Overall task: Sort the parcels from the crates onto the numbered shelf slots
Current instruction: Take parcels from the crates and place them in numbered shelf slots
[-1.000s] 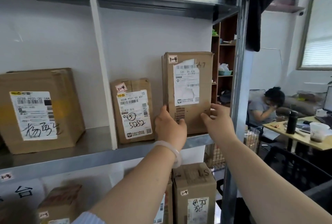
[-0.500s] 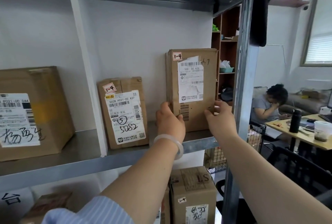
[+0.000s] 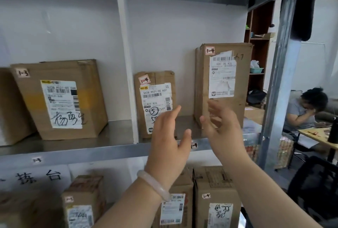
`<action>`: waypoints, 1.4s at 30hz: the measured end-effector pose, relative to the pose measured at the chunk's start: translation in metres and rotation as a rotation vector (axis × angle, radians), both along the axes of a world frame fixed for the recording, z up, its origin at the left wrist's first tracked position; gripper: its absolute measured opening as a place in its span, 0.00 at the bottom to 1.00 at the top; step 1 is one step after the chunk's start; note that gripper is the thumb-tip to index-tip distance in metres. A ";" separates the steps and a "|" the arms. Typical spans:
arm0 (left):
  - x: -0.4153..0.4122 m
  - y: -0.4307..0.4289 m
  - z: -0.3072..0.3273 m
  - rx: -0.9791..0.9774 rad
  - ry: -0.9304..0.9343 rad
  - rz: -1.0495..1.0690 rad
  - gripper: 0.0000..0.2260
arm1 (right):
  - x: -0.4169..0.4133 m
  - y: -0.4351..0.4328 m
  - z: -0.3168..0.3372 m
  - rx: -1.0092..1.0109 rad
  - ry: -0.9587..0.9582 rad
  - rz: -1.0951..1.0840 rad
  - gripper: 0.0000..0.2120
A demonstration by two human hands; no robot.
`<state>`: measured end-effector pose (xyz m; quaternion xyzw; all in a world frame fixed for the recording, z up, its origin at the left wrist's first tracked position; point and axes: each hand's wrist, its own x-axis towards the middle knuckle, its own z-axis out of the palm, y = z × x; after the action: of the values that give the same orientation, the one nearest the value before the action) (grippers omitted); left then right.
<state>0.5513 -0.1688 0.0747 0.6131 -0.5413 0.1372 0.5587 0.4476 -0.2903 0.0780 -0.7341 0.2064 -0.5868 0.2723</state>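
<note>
A tall cardboard parcel (image 3: 221, 74) tagged 1-4 stands upright at the right end of the metal shelf (image 3: 91, 151), in the slot marked 1-4. A shorter parcel (image 3: 155, 99) with the same tag stands to its left. My left hand (image 3: 169, 140), with a pale bangle at the wrist, hovers open in front of the shorter parcel. My right hand (image 3: 222, 132) is open too, fingers spread, just in front of the tall parcel's lower part. Neither hand holds anything.
A wide box (image 3: 60, 97) tagged 1-3 sits in the slot left of the white divider (image 3: 126, 66). More parcels (image 3: 215, 200) fill the shelf below. The steel upright (image 3: 279, 74) bounds the shelf on the right; beyond it a person sits at a table (image 3: 321, 136).
Both hands have let go of the tall parcel and drawn back towards me with fingers spread. The parcel stays upright on the shelf. The view has shifted left.
</note>
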 end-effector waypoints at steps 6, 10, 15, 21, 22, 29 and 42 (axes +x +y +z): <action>0.022 0.024 -0.004 -0.006 0.063 0.143 0.30 | 0.058 0.019 0.015 0.038 0.214 0.092 0.34; 0.024 0.027 -0.002 0.034 0.125 0.131 0.32 | 0.083 0.018 0.025 0.148 0.193 0.143 0.37; 0.020 0.025 0.002 0.091 0.169 0.132 0.36 | 0.090 0.012 0.021 0.190 0.128 0.135 0.26; 0.015 0.012 0.006 0.166 0.257 0.130 0.41 | 0.084 0.007 0.019 0.212 0.104 0.140 0.26; 0.015 0.009 0.008 0.169 0.283 0.130 0.41 | 0.084 0.007 0.020 0.205 0.110 0.153 0.25; 0.018 -0.006 0.013 0.090 0.431 0.134 0.39 | 0.074 0.001 0.018 0.212 0.064 0.141 0.18; 0.042 -0.021 0.028 0.234 0.374 0.144 0.26 | 0.081 -0.011 0.017 0.242 0.195 0.145 0.20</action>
<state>0.5937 -0.1895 0.1029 0.7256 -0.3953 -0.0030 0.5633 0.5288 -0.3010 0.0951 -0.7624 0.2474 -0.4625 0.3790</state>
